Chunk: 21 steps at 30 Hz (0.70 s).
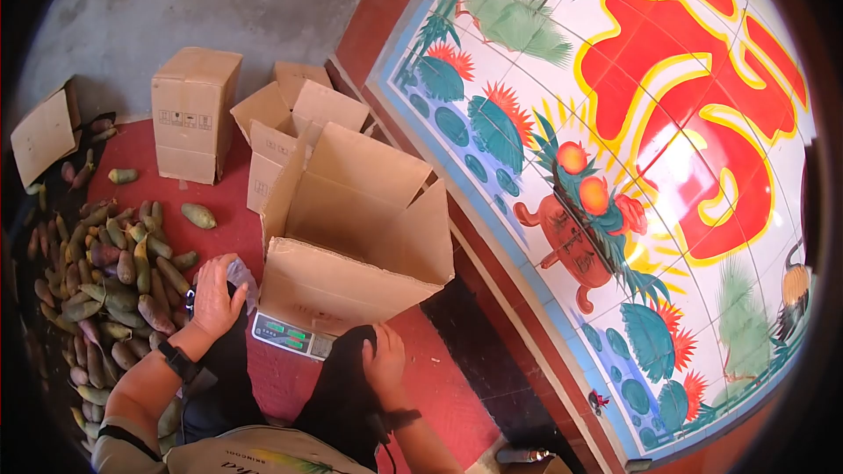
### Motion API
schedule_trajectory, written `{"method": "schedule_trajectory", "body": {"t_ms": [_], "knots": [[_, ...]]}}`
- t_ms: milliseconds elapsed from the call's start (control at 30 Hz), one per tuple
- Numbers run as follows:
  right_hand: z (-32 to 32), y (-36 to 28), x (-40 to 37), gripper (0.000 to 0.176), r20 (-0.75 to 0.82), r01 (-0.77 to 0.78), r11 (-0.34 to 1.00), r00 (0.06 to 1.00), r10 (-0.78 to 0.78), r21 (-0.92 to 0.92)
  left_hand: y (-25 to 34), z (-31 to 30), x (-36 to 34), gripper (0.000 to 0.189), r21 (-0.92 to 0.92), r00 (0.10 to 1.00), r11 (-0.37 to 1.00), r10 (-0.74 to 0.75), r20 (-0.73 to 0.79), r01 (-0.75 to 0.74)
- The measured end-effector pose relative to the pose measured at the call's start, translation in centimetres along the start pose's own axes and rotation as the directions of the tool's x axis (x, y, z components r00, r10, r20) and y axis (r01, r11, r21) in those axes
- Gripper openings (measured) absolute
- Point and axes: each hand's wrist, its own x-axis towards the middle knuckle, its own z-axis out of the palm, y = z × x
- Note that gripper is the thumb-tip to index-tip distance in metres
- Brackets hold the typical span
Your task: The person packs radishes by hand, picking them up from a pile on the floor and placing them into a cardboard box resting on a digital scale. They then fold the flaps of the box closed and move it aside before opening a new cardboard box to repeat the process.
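My left hand (217, 300), with a dark watch on the wrist, lies over my left knee with its fingers stretched out. Beside it is a crumpled piece of clear plastic (246, 283). My right hand (385, 362) rests on my right knee, fingers loosely spread and nothing in them. Between and beyond my knees, a large open cardboard box (351, 276) stands on a digital scale (290, 335) with green lit displays. What lies at the bottom of the box, if anything, is hidden.
A big heap of elongated green and reddish root vegetables (114, 298) lies at my left. A closed carton (189, 118) and an open carton (268, 158) stand behind on the red mat (132, 149). A painted tile wall (562, 237) runs along the right.
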Motion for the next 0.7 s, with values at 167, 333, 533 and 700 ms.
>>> {"method": "schedule_trajectory", "body": {"t_ms": [167, 333, 533, 700], "knots": [[-0.1, -0.07, -0.02, 0.036, -0.004, 0.006, 1.0, 1.0, -0.006, -0.02, -0.15, 0.22, -0.15, 0.048, -0.012, 1.0, 1.0, 0.006, 0.007, -0.006], [-0.06, -0.06, -0.08, 0.035, -0.002, -0.001, 1.0, 1.0, 0.001, -0.028, -0.1, 0.37, -0.16, 0.049, -0.017, 1.0, 1.0, -0.004, 0.019, 0.004], [-0.07, -0.11, -0.03, 0.035, -0.019, 0.016, 0.999, 1.0, -0.016, -0.036, 0.08, 0.35, -0.13, 0.048, -0.01, 1.0, 1.0, -0.005, 0.023, 0.005], [0.02, -0.1, -0.09, 0.035, -0.021, 0.015, 0.999, 1.0, -0.015, -0.034, 0.07, 0.28, -0.11, 0.049, -0.017, 1.0, 1.0, 0.001, 0.031, -0.001]]}}
